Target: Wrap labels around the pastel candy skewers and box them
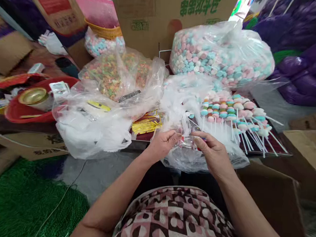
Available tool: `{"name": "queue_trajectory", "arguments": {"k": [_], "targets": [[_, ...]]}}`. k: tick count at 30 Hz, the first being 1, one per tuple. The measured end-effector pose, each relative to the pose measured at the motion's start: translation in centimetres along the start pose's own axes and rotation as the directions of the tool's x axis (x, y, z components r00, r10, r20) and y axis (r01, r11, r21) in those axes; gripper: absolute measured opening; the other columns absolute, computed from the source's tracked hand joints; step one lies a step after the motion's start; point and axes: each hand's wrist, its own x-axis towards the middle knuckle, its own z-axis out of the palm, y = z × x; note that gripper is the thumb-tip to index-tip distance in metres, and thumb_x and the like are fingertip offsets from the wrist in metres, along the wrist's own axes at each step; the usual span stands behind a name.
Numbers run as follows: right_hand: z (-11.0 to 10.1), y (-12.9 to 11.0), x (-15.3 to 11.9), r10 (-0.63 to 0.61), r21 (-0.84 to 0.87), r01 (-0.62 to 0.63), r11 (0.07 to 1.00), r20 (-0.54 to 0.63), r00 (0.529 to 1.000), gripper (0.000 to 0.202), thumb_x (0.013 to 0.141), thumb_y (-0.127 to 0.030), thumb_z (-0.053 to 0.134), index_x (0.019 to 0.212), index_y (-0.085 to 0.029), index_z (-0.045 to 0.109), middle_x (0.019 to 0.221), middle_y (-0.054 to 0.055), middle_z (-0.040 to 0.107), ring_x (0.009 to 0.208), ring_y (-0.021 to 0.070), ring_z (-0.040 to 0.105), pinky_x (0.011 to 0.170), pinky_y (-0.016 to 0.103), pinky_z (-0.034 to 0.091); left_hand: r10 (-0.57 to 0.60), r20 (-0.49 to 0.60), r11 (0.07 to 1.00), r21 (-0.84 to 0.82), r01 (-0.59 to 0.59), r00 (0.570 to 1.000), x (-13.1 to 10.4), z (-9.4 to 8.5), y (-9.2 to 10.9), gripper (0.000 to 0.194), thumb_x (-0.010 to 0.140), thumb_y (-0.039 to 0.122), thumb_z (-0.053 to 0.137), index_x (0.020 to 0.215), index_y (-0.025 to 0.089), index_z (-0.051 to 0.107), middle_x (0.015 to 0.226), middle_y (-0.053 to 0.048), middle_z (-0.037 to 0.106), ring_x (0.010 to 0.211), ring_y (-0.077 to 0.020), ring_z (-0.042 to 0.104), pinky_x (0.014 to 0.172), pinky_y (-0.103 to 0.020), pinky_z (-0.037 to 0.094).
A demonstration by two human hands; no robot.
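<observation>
Close to the table's front edge, my left hand point(164, 144) and my right hand point(213, 150) face each other, thumbs and fingers pinched. Between them stretches a small clear plastic bag point(187, 142) with bits of red on it. More thin clear plastic point(182, 162) lies under and behind my hands, partly hidden by them. To the right of my right hand, several marshmallow skewers point(233, 109) in pink, blue and white lie in a pile, their white sticks pointing toward me. Left of my left hand lies a bundle of gold twist ties point(146, 126).
A big bag of marshmallows point(221, 53) stands at the back right, a bag of orange and green candies point(110, 72) at the back left. A yellow cutter point(99, 105) rests on plastic. At left is a red basin point(14, 111); behind stands a cardboard box point(143, 41).
</observation>
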Motion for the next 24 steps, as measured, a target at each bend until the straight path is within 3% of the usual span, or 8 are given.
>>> {"name": "queue_trajectory", "arguments": {"k": [4, 7, 11, 15, 19, 21, 24], "targets": [[-0.3, 0.9, -0.2, -0.064, -0.054, 0.058, 0.997, -0.113, 0.992, 0.028, 0.074, -0.046, 0.075, 0.078, -0.019, 0.073, 0.067, -0.001, 0.063, 0.061, 0.0120, 0.049, 0.059, 0.025, 0.039, 0.005, 0.099, 0.999, -0.039, -0.001, 0.995, -0.1, 0.2, -0.2, 0.042, 0.090, 0.056, 0.048, 0.076, 0.017, 0.054, 0.067, 0.004, 0.042, 0.065, -0.0109, 0.038, 0.062, -0.025, 0.029], [-0.3, 0.2, -0.6, -0.168, -0.240, 0.127, 0.962, -0.160, 0.973, 0.030, 0.078, -0.044, 0.070, 0.063, -0.019, 0.065, 0.054, -0.004, 0.053, 0.053, 0.0105, 0.041, 0.053, 0.024, 0.035, -0.004, 0.177, 0.993, -0.113, 0.025, 0.984, -0.1, 0.4, -0.5, 0.039, 0.087, 0.054, 0.056, 0.094, 0.017, 0.063, 0.073, 0.003, 0.051, 0.067, -0.0110, 0.042, 0.063, -0.024, 0.032], [-0.1, -1.0, -1.0, -0.301, -0.411, 0.214, 0.886, -0.159, 0.940, 0.046, 0.083, -0.045, 0.062, 0.048, -0.020, 0.046, 0.046, -0.006, 0.037, 0.047, 0.0090, 0.031, 0.048, 0.024, 0.030, 0.003, 0.217, 0.996, -0.089, 0.017, 0.976, 0.2, 0.7, -0.7, 0.038, 0.086, 0.051, 0.058, 0.080, 0.015, 0.068, 0.071, 0.001, 0.057, 0.068, -0.0121, 0.046, 0.065, -0.024, 0.035], [0.1, -1.0, -0.8, -0.333, -0.437, 0.232, 0.869, -0.170, 0.928, 0.053, 0.086, -0.049, 0.057, 0.046, -0.022, 0.034, 0.045, -0.006, 0.031, 0.045, 0.0084, 0.029, 0.045, 0.024, 0.027, 0.081, 0.179, 0.997, 0.004, -0.083, 0.980, 0.5, 1.2, -0.4, 0.035, 0.090, 0.044, 0.055, 0.073, 0.015, 0.066, 0.068, 0.001, 0.055, 0.068, -0.0120, 0.047, 0.064, -0.024, 0.035], [-0.3, -1.2, -0.4, -0.323, -0.495, 0.236, 0.836, -0.098, 0.941, 0.054, 0.088, -0.053, 0.053, 0.047, -0.021, 0.039, 0.043, -0.005, 0.036, 0.043, 0.0090, 0.034, 0.044, 0.023, 0.029, 0.023, 0.109, 0.993, -0.115, -0.011, 0.994, 0.7, 1.9, -0.6, 0.032, 0.088, 0.046, 0.056, 0.083, 0.016, 0.066, 0.066, 0.002, 0.055, 0.060, -0.0104, 0.045, 0.058, -0.023, 0.036], [-1.4, -2.1, 0.4, -0.333, -0.552, 0.237, 0.800, -0.078, 0.940, 0.052, 0.088, -0.054, 0.051, 0.049, -0.020, 0.046, 0.044, -0.005, 0.039, 0.044, 0.0096, 0.038, 0.046, 0.023, 0.031, 0.022, 0.020, 0.991, -0.129, -0.019, 1.000, 0.8, 2.0, -1.1, 0.033, 0.087, 0.047, 0.057, 0.078, 0.017, 0.065, 0.063, 0.003, 0.053, 0.058, -0.0103, 0.045, 0.057, -0.023, 0.036], [-4.3, -4.4, 2.4, -0.382, -0.660, 0.173, 0.731, -0.187, 0.905, 0.045, 0.090, -0.055, 0.047, 0.071, -0.018, 0.066, 0.054, -0.002, 0.055, 0.048, 0.0128, 0.050, 0.052, 0.025, 0.039, 0.142, -0.119, 0.988, -0.037, -0.147, 0.983, 0.9, 1.7, -1.7, 0.029, 0.085, 0.042, 0.060, 0.072, 0.017, 0.066, 0.063, 0.002, 0.054, 0.064, -0.0118, 0.048, 0.065, -0.025, 0.039]]}}
